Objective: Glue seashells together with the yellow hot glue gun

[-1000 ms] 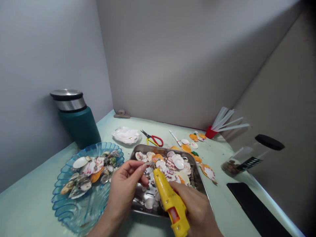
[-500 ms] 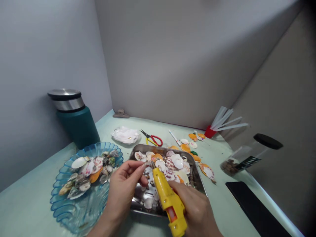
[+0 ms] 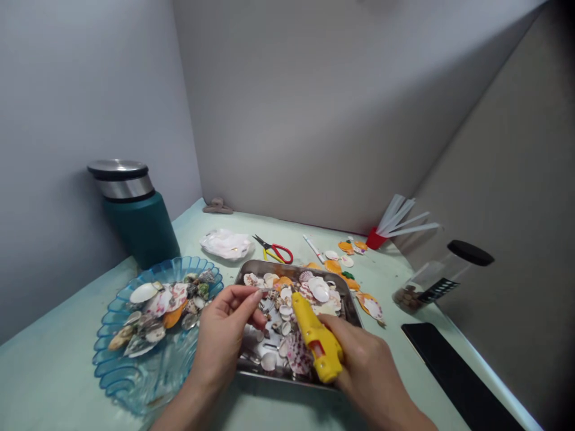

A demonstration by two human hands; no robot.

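Note:
My right hand (image 3: 366, 353) grips a yellow hot glue gun (image 3: 317, 338), its nozzle pointing up and away over the metal tray (image 3: 291, 378). Seashells (image 3: 320, 290) in white, orange and speckled purple are heaped in that tray. At the tray's left side, my left hand (image 3: 227, 326) pinches something small between thumb and fingertips; its kind is too small to make out. A short gap separates the nozzle from these fingertips. Left of my hands, a blue scalloped plate (image 3: 105, 365) holds more shells and small snail shells (image 3: 202, 291).
A teal bottle (image 3: 141, 230) stands behind the plate. Scissors (image 3: 275, 249), a white crumpled bundle (image 3: 227, 244), a pen (image 3: 313, 248) and orange shells (image 3: 333, 266) lie beyond the tray. Rightward are a red cup of glue sticks (image 3: 375, 238), a jar (image 3: 422, 293) and a black phone (image 3: 453, 365).
The glue gun has moved right and away from my left fingertips, its nozzle no longer at them. My left hand stays nearly in place, still pinching. The view has shifted slightly.

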